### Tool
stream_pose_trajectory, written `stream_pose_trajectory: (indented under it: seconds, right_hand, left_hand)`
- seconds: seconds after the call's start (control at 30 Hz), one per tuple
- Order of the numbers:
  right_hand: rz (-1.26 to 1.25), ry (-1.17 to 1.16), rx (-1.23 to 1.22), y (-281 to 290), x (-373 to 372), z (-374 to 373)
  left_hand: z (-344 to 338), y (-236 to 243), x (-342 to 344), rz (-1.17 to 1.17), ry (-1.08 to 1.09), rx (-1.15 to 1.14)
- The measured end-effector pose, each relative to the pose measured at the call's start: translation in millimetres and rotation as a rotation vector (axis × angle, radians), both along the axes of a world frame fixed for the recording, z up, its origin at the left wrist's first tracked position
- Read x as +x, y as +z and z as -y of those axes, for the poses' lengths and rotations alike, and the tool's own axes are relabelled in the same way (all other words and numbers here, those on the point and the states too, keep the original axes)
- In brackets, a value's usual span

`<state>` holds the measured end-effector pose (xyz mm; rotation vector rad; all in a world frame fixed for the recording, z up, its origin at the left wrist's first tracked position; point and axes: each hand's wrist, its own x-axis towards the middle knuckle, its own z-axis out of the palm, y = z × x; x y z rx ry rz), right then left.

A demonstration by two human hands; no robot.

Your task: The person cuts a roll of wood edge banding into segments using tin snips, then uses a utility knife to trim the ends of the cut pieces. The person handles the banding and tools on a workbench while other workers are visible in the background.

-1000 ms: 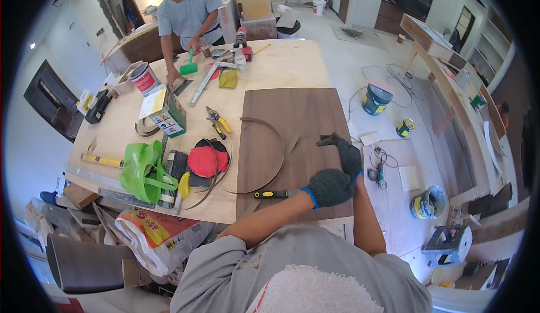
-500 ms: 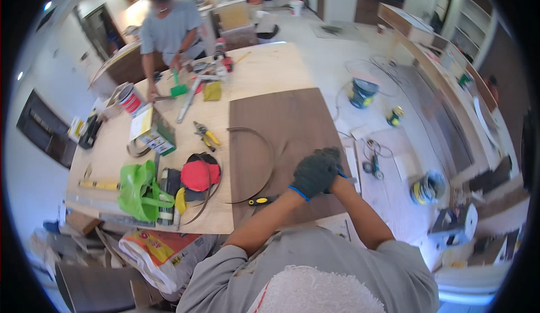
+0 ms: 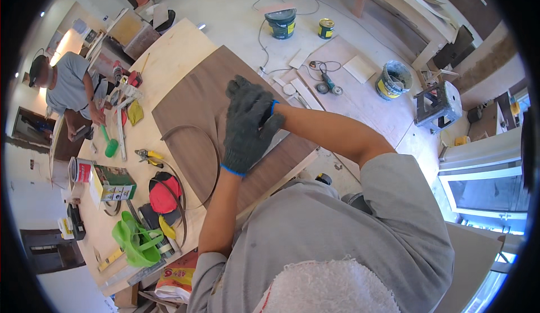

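Note:
Both my hands wear dark grey knit gloves with blue cuffs and are together above a dark brown wood-grain panel (image 3: 188,96) lying on the table. My left hand (image 3: 244,147) reaches up from the lower left, its thumb side toward my right wrist. Coming in from the right, my right hand (image 3: 250,96) lies over the left one's far part, its fingers bent. The hands appear closed together. Out from under them shows a pale grey flat piece (image 3: 278,139), whose kind I cannot make out. A thin brown strip (image 3: 216,161) curls in a loop over the panel's left side.
Left on the table (image 3: 185,43) are yellow-handled pliers (image 3: 151,156), a red and black cap (image 3: 163,193), a green bag (image 3: 135,240), a box (image 3: 112,184) and a can (image 3: 80,169). Beyond, a co-worker (image 3: 76,82) stands. An angle grinder (image 3: 328,82) and buckets (image 3: 394,79) sit on the floor.
My view has turned to the right, so the table appears rotated. My joined hands have moved from near the panel's right edge to farther in, the pale grey piece with them.

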<state>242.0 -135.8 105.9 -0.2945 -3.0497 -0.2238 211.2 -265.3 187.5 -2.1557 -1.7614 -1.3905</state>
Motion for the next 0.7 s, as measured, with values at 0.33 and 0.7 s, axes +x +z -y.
stream_pose_trajectory:
  seconds: [0.33, 0.7]
  right_hand:
    - [-0.032, 0.212, 0.094, -6, 0, 41]
    - [-0.346, 0.057, -0.066, 20, 2, 30]
  left_hand:
    - [-7, -39, 45, -0.243, 0.134, -0.361]
    - [60, -38, 24, -0.153, 0.339, -0.474]
